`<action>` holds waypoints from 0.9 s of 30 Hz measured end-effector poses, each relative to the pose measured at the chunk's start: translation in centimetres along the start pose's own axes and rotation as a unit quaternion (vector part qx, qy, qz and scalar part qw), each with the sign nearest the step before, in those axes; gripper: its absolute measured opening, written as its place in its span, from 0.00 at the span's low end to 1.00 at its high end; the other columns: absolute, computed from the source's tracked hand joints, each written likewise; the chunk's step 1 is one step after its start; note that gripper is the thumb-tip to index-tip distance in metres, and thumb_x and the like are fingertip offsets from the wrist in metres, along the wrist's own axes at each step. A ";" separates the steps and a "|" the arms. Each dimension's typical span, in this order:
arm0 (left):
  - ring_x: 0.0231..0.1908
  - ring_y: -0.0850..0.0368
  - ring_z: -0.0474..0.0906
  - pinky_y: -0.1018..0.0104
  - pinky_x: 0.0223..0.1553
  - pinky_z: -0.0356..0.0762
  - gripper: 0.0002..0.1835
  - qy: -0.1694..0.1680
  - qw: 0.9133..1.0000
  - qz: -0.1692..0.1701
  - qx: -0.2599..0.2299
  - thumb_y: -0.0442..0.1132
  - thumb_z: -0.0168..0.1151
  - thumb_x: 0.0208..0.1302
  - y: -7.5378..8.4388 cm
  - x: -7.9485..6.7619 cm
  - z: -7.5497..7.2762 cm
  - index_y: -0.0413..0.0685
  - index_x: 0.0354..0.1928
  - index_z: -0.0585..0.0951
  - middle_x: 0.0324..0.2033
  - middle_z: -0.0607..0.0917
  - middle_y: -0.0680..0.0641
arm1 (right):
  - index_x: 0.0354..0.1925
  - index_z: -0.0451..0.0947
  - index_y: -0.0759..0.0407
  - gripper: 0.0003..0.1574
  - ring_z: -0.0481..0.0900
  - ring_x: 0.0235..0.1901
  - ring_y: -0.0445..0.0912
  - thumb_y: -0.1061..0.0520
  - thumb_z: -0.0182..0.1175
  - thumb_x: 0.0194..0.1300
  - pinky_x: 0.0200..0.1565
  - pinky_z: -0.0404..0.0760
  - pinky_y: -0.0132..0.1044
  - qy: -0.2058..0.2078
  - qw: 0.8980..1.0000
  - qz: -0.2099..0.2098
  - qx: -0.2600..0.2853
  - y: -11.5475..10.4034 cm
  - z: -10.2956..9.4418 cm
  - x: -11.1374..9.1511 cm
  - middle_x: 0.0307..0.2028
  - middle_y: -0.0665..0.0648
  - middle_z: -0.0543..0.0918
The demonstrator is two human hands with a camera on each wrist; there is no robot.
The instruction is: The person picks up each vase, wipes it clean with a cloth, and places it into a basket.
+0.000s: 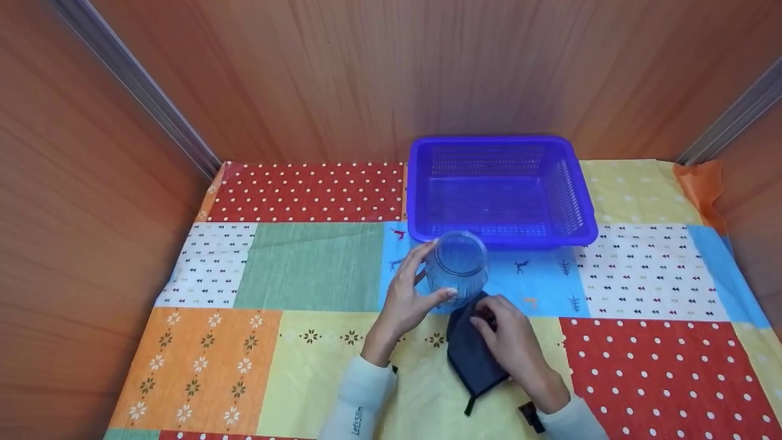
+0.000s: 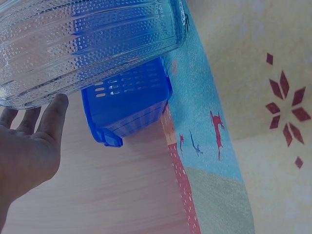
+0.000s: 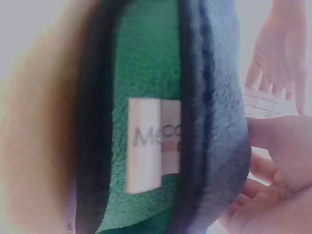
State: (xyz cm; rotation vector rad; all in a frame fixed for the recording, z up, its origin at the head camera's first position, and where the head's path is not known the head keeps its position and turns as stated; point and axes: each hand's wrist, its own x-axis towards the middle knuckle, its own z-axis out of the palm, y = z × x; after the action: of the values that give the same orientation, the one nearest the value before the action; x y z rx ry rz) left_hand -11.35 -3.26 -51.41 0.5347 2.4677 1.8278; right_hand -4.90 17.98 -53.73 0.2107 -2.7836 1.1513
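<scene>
A clear ribbed glass jar (image 1: 458, 278) is gripped at its left side by my left hand (image 1: 404, 300), thumb in front and fingers behind. Its textured wall (image 2: 97, 48) fills the top of the left wrist view, fingertips against it. My right hand (image 1: 516, 339), just below and to the right, holds a folded dark cloth (image 1: 469, 357) with a small loop at its lower corner. The cloth's upper end reaches the jar's base in the head view. From the right wrist, the cloth (image 3: 214, 73) shows a black hem, a green inner face and a white label (image 3: 145, 146).
Right behind the jar stands a purple plastic basket (image 1: 414, 189) with perforated sides, set against the wooden back panel (image 1: 366, 73). A patchwork-patterned tablecloth (image 1: 317, 263) covers the table. Wooden panels (image 1: 73, 214) also rise at both sides.
</scene>
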 end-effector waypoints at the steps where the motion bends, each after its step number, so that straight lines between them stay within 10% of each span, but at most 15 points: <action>1: 0.72 0.49 0.69 0.48 0.70 0.75 0.45 -0.001 1.000 -0.001 0.000 0.49 0.79 0.63 0.0 0.0 0.0 0.58 0.80 0.68 0.76 0.69 0.50 | 0.45 0.84 0.58 0.12 0.84 0.46 0.48 0.64 0.74 0.65 0.50 0.86 0.50 -0.004 1.000 0.004 0.010 0.1 -0.2 -0.1 0.44 0.54 0.85; 9: 0.71 0.49 0.69 0.48 0.70 0.75 0.45 0.002 1.000 -0.003 0.003 0.48 0.79 0.63 0.1 0.0 0.1 0.60 0.80 0.68 0.76 0.69 0.50 | 0.74 0.68 0.67 0.45 0.69 0.71 0.67 0.62 0.76 0.64 0.71 0.69 0.66 -0.120 0.992 0.039 0.020 1.9 -2.3 -0.2 0.71 0.70 0.72; 17: 0.72 0.49 0.69 0.49 0.70 0.75 0.45 -0.002 1.000 -0.006 -0.004 0.47 0.79 0.64 0.1 0.1 0.2 0.59 0.80 0.67 0.76 0.69 0.50 | 0.64 0.74 0.63 0.31 0.83 0.55 0.60 0.70 0.67 0.62 0.58 0.82 0.59 -0.178 0.983 0.014 0.036 3.6 -4.9 0.4 0.55 0.65 0.85; 23: 0.73 0.48 0.68 0.49 0.70 0.74 0.45 0.002 1.000 -0.015 0.004 0.47 0.79 0.63 0.1 0.0 0.1 0.59 0.80 0.67 0.76 0.68 0.50 | 0.64 0.78 0.59 0.29 0.80 0.52 0.53 0.65 0.67 0.64 0.53 0.81 0.45 -0.341 0.937 -0.029 0.067 5.1 -8.4 1.0 0.55 0.59 0.85; 27: 0.73 0.47 0.68 0.49 0.70 0.74 0.45 0.001 1.000 -0.013 0.004 0.48 0.79 0.63 0.0 0.0 0.1 0.59 0.80 0.67 0.77 0.68 0.50 | 0.67 0.76 0.63 0.30 0.80 0.58 0.58 0.63 0.67 0.70 0.62 0.81 0.58 -0.281 0.959 -0.029 0.011 5.6 -7.8 0.8 0.61 0.63 0.82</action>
State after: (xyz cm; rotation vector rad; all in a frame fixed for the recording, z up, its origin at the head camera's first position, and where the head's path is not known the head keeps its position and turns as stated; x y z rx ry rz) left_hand -11.31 -3.15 -51.39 0.4974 2.4720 1.8111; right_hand -6.19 27.36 -51.96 0.7238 -3.2065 1.2703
